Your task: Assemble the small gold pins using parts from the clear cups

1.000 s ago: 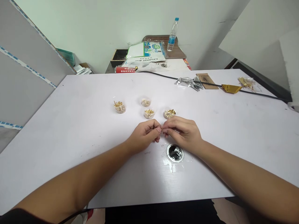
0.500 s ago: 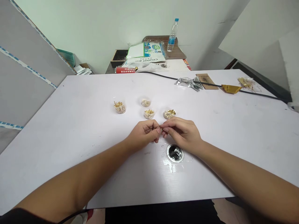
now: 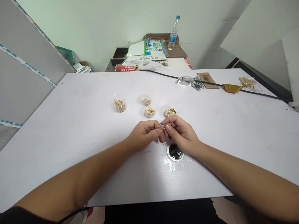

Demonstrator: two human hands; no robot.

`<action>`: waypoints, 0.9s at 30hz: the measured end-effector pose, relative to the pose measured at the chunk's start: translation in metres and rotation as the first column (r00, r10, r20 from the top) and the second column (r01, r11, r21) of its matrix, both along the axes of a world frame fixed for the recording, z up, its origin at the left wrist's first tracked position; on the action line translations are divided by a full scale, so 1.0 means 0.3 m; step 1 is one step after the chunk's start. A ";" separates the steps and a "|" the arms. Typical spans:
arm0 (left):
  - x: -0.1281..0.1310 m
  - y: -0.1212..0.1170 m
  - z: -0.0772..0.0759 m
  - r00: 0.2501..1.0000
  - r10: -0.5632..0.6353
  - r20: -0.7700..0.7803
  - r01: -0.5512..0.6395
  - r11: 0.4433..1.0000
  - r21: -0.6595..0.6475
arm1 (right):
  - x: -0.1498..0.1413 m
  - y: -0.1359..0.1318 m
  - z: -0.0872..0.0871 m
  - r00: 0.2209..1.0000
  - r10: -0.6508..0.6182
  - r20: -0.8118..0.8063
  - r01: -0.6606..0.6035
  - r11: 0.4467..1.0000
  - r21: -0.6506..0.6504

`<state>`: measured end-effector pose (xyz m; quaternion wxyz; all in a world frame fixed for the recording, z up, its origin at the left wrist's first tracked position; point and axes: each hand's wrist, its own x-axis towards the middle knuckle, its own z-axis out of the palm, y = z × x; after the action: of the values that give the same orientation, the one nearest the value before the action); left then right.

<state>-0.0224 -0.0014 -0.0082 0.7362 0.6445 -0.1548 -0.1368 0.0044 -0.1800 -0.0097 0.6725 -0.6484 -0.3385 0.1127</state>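
Note:
A thin gold-coloured metal pin (image 3: 163, 129) bridges the fingertips of my two hands above the white table. My left hand (image 3: 148, 133) pinches one end between thumb and forefinger, with the other fingers curled beneath. At the pin's other end is the thumb of my right hand (image 3: 181, 133), pressed toward its curled fingers, while its forefinger is raised a little. Just beyond the hands stand small clear cups of gold metal pieces: a right cup (image 3: 170, 112), a middle cup (image 3: 149, 113), a rear cup (image 3: 146, 101) and, farther left, a cup of longer pins (image 3: 120, 106).
A round cable hole (image 3: 175, 152) with clear tape lies below my right hand. A black cable (image 3: 163, 74) runs along the back edge, past a silver packet (image 3: 189, 81), brown card (image 3: 207, 80) and gold foil (image 3: 232, 88). Behind stands a water bottle (image 3: 173, 34).
My right forefinger has lifted away from the pinch, and more of the pin shows between the hands. My left hand stays nearly where it was. The view has shifted slightly.

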 end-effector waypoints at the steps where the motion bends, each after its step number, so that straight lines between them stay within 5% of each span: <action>1: 0.001 0.000 -0.002 1.000 0.001 -0.010 -0.001 1.000 -0.007 | -0.001 0.002 0.002 1.000 0.010 0.004 -0.010 1.000 0.011; 15: 0.010 0.004 -0.004 0.998 -0.038 -0.043 0.035 0.997 -0.063 | 0.008 -0.002 0.007 1.000 0.024 0.012 -0.025 0.999 0.033; 27: 0.014 0.007 -0.005 0.997 -0.055 -0.057 0.053 0.998 -0.026 | 0.012 -0.002 0.018 0.987 0.070 -0.142 -0.061 0.996 0.064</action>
<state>-0.0182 0.0006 -0.0098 0.7443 0.6267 -0.1526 -0.1731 0.0080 -0.1807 -0.0044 0.7103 -0.6066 -0.3134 0.1711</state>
